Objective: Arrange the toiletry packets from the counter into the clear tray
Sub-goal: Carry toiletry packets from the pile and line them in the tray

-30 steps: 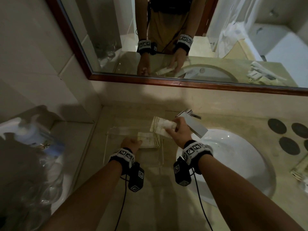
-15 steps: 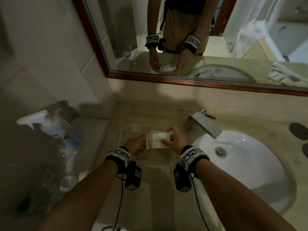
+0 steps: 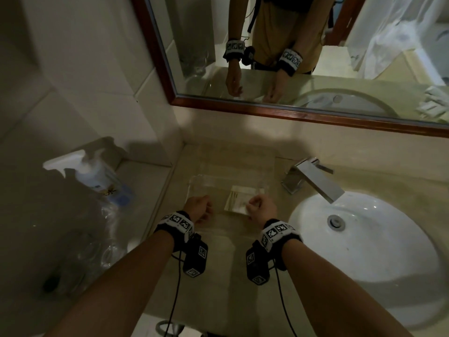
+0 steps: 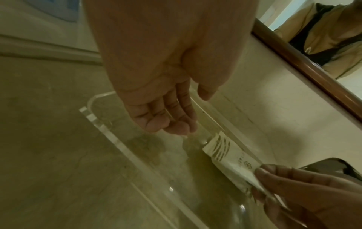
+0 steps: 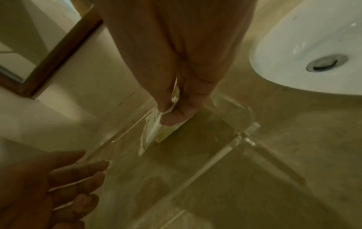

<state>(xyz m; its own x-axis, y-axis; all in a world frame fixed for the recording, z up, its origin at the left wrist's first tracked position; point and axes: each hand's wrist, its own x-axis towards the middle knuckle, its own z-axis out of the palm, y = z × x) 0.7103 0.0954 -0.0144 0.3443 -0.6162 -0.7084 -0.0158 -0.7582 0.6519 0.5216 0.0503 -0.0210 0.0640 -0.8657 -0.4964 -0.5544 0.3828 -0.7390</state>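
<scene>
A clear tray [image 3: 194, 184] lies on the beige counter left of the sink. Cream toiletry packets [image 3: 239, 199] sit stacked in its right half. My right hand [image 3: 261, 207] pinches the near end of the top packet [image 5: 150, 131] between thumb and fingers, pressing it down onto the stack inside the tray [image 5: 252, 117]. My left hand [image 3: 198, 209] hovers over the tray's left half, fingers loosely curled and holding nothing. In the left wrist view the left hand [image 4: 172, 122] hangs above the tray floor [image 4: 101, 127], apart from the packet [image 4: 229, 156].
A chrome faucet [image 3: 313, 181] and white basin [image 3: 364, 239] stand right of the tray. A spray bottle [image 3: 94, 173] and clear glasses [image 3: 104, 249] sit on the lower ledge at left. The mirror [image 3: 291, 57] runs along the back wall. More packets show only as a reflection [image 3: 432, 103].
My right hand brought the packet down from above the tray onto the stack. My left hand let go of the stack and drew back to the left.
</scene>
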